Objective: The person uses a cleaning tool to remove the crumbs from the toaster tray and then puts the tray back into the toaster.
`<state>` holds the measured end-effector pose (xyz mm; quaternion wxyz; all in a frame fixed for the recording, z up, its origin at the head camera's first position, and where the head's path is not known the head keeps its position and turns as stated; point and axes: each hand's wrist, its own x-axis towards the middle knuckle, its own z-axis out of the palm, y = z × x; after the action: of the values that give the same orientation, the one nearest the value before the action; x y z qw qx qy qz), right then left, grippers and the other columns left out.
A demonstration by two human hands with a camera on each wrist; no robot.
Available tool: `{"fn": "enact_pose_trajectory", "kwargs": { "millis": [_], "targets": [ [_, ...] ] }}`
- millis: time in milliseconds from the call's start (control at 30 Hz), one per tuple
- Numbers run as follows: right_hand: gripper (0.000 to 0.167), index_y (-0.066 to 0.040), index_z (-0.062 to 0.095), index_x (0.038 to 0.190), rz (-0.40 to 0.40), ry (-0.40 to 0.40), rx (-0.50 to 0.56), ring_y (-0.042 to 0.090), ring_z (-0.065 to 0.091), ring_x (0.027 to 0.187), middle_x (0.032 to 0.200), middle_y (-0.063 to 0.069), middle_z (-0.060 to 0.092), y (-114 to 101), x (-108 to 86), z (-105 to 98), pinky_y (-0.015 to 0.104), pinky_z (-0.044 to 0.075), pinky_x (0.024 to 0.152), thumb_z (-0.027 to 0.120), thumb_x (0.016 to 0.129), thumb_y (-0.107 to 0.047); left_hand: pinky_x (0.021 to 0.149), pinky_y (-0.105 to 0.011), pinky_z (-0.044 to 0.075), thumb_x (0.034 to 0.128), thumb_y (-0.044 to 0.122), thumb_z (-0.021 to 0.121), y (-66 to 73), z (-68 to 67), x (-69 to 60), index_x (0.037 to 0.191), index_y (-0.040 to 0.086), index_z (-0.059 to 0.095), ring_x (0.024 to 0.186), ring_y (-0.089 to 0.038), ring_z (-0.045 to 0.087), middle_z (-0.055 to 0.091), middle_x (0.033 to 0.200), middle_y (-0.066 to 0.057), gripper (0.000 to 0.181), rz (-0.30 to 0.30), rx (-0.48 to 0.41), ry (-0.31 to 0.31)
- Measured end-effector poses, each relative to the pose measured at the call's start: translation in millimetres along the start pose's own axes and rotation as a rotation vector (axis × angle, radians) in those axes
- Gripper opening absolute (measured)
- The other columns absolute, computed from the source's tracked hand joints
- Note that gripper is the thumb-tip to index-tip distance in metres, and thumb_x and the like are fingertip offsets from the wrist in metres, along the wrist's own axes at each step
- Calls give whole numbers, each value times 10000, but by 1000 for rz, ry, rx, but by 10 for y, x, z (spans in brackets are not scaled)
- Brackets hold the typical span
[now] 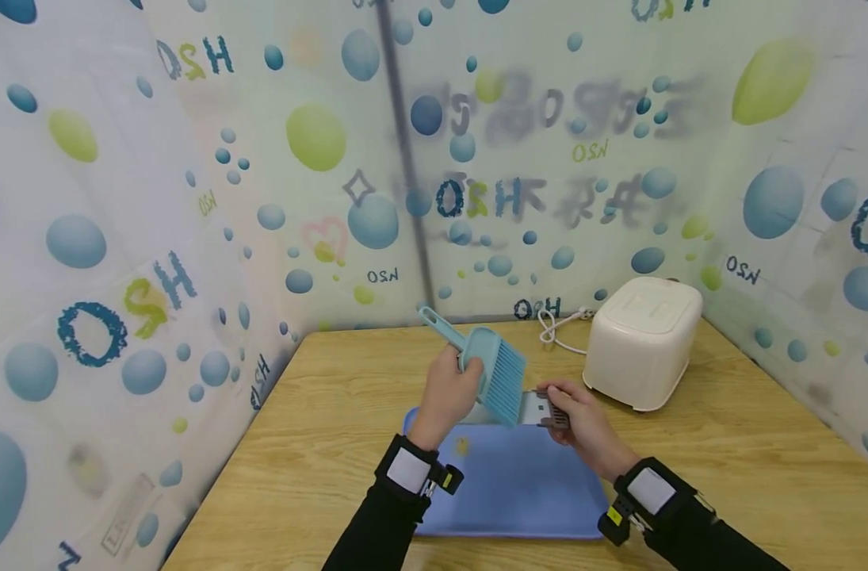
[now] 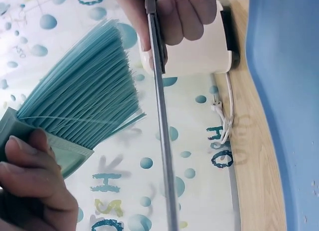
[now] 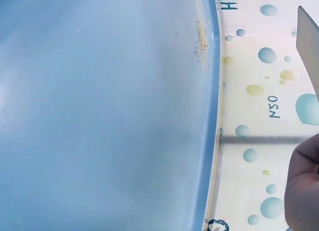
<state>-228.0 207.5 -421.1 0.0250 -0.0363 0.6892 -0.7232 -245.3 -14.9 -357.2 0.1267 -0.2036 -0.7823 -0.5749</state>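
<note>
My left hand [image 1: 448, 388] grips a light-blue hand brush [image 1: 482, 357] by its base, its handle angled up to the left. In the left wrist view the brush bristles [image 2: 89, 86] fan out beside a thin metal edge. My right hand [image 1: 583, 420] pinches the grey-brown slotted end of a flat metal crumb tray [image 1: 533, 408], which is level and seen edge-on in the left wrist view. In the head view the bristles overlap the metal; whether they touch cannot be told. Below both hands lies a blue tray [image 1: 519, 484], with yellowish crumbs [image 3: 202, 39] near its edge.
A cream toaster [image 1: 644, 341] stands at the back right of the wooden table [image 1: 298, 452]. Its white cord [image 1: 551, 327] lies looped on the left of it. Patterned curtains [image 1: 312, 198] enclose the back and sides.
</note>
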Motion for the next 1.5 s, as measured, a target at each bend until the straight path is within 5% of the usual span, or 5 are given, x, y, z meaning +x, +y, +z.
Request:
{"fn": "enact_pose_trajectory", "kwargs": {
  "millis": [467, 1000, 1233, 1500],
  "targets": [
    [366, -4, 457, 1351, -34, -23, 31, 158, 451, 643, 972, 67, 513, 1, -30, 23, 282, 383, 564, 362, 1115, -267, 610, -285, 551, 963, 111, 498, 40, 289, -46, 1107, 52, 604, 765, -119, 705, 724, 899, -53, 188, -88, -29, 44],
    [374, 11, 461, 1337, -37, -9, 22, 152, 453, 633, 994, 99, 499, 10, -31, 21, 262, 385, 560, 365, 1114, -273, 528, -272, 507, 943, 108, 503, 4, 263, -65, 1065, 30, 582, 671, -114, 666, 670, 796, -42, 165, -106, 20, 40],
    [321, -30, 480, 1300, -18, -4, 36, 159, 470, 640, 1011, 150, 533, 6, -34, 22, 261, 387, 560, 364, 1113, -264, 539, -282, 507, 944, 123, 497, -52, 213, -70, 1077, 27, 580, 690, -127, 651, 670, 850, -59, 184, -109, 43, 43],
    [370, 39, 427, 1347, -22, -5, 30, 155, 470, 631, 963, 88, 551, 16, -37, 19, 261, 388, 555, 348, 1117, -240, 543, -294, 527, 954, 115, 497, -76, 154, -103, 1144, -5, 579, 716, -154, 673, 689, 908, -108, 239, -119, 29, 37]
  ]
}}
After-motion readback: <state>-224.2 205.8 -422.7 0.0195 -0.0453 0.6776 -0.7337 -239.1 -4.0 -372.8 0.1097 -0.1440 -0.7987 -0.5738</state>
